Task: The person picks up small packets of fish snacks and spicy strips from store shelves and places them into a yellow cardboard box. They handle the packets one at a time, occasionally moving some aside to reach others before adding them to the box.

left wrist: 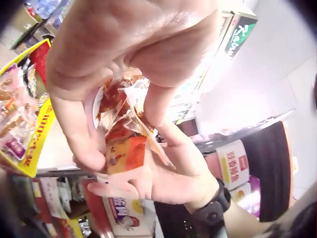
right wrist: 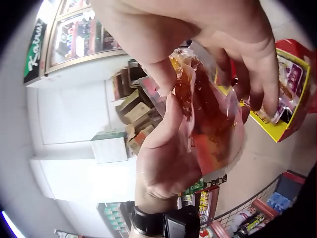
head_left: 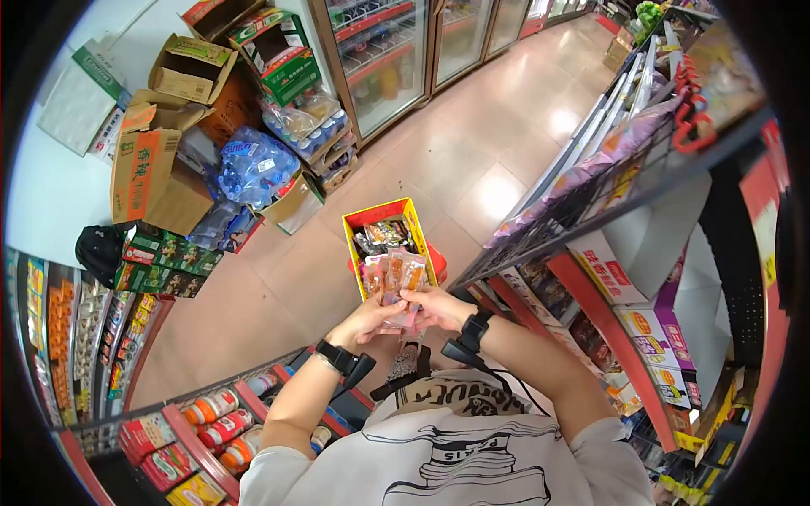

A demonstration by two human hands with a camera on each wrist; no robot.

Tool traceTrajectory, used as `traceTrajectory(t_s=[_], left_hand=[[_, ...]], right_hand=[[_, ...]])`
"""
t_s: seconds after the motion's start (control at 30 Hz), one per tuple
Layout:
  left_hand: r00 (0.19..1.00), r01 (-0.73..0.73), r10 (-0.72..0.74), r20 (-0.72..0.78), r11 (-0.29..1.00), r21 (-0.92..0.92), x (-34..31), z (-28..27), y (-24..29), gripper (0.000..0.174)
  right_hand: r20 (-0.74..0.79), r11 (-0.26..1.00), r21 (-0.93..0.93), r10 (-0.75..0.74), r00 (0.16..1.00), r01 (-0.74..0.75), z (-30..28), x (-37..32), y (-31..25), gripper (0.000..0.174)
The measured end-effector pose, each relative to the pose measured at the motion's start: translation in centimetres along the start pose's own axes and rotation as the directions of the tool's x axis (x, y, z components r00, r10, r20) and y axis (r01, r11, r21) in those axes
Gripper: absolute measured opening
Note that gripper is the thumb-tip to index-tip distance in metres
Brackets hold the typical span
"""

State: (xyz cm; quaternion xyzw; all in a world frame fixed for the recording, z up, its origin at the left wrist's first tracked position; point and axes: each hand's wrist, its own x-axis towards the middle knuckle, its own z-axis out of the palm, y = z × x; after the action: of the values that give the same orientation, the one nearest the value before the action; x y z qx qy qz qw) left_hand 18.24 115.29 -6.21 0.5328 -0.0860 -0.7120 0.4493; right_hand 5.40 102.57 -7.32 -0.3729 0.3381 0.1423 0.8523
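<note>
Both hands hold a small stack of clear snack packets (head_left: 392,280) with orange-red contents, at chest height in the aisle. My left hand (head_left: 371,317) pinches the stack from the left, and my right hand (head_left: 430,305) grips it from the right. In the left wrist view the left hand (left wrist: 121,130) curls round the packets (left wrist: 126,148), with the right hand's palm (left wrist: 168,178) beneath. The right wrist view shows the right hand (right wrist: 214,85) over the packets (right wrist: 213,124). Just beyond the hands, a yellow display box (head_left: 348,226) holds more packets.
Shelves of packaged goods (head_left: 641,329) run along the right. A lower rack with jars (head_left: 215,422) stands at the left. Cardboard boxes (head_left: 156,173) and wrapped water bottles (head_left: 253,164) are piled at the back left beside glass fridge doors (head_left: 384,51). Tiled floor (head_left: 481,143) stretches ahead.
</note>
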Motion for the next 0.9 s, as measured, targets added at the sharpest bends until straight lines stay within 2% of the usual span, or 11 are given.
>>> traceTrajectory(t_s=[0.1, 0.17, 0.23, 0.27, 0.3, 0.4, 0.63, 0.7, 0.73, 0.8, 0.9], left_hand=[[0.997, 0.074, -0.073, 0.009, 0.995, -0.062, 2.9, -3.1, -0.7, 0.039], [0.987, 0.132, -0.143, -0.078, 0.983, -0.130, 4.8, -4.7, -1.4, 0.038], [0.979, 0.162, -0.178, -0.099, 0.975, -0.154, 5.9, -5.2, -2.0, 0.037], [0.972, 0.170, -0.197, -0.129, 0.966, -0.195, 6.4, -5.3, -2.4, 0.035], [0.964, 0.175, -0.215, -0.159, 0.956, -0.234, 7.0, -5.5, -2.9, 0.033], [0.960, 0.214, -0.256, -0.110, 0.930, -0.299, 9.6, -6.8, -5.9, 0.029], [0.931, 0.238, -0.296, -0.213, 0.936, -0.260, 11.3, -8.7, -7.8, 0.026], [0.928, 0.284, -0.280, -0.245, 0.959, -0.021, 11.2, -8.5, -7.1, 0.030], [0.930, 0.285, -0.279, -0.238, 0.958, -0.006, 11.1, -8.2, -6.6, 0.030], [0.927, 0.308, -0.273, -0.256, 0.945, 0.109, 10.8, -7.5, -6.0, 0.050], [0.930, 0.331, -0.252, -0.268, 0.890, 0.313, 10.8, -7.2, -5.6, 0.071]], right_hand=[[-0.082, 0.993, -0.103, 0.042, 0.996, -0.051, -1.3, 3.4, -0.5, 0.048], [-0.191, 0.996, -0.076, 0.040, 0.981, -0.056, -2.0, 4.7, -0.2, 0.040], [-0.294, 0.968, -0.225, -0.176, 0.940, 0.111, -4.7, 7.5, 2.2, 0.033], [-0.426, 0.987, -0.160, -0.091, 0.900, 0.024, -5.8, 8.7, 3.2, 0.026], [-0.429, 0.988, -0.154, -0.083, 0.899, 0.018, -7.1, 9.8, 4.3, 0.026], [-0.480, 0.762, -0.639, -0.285, 0.830, -0.108, -7.8, 10.0, 5.0, 0.019], [-0.538, 0.748, -0.640, -0.274, 0.797, -0.174, -7.0, 10.1, 5.3, 0.025], [-0.494, 0.719, -0.695, -0.442, 0.749, -0.035, -5.3, 7.4, 3.9, 0.025], [-0.504, 0.724, -0.689, -0.447, 0.739, -0.033, -6.0, 7.6, 4.2, 0.025], [-0.401, 0.605, -0.778, -0.268, 0.876, -0.171, -7.7, 7.4, 4.7, 0.025], [-0.411, 0.591, -0.791, -0.322, 0.853, -0.158, -8.3, 4.7, 4.9, 0.025]])
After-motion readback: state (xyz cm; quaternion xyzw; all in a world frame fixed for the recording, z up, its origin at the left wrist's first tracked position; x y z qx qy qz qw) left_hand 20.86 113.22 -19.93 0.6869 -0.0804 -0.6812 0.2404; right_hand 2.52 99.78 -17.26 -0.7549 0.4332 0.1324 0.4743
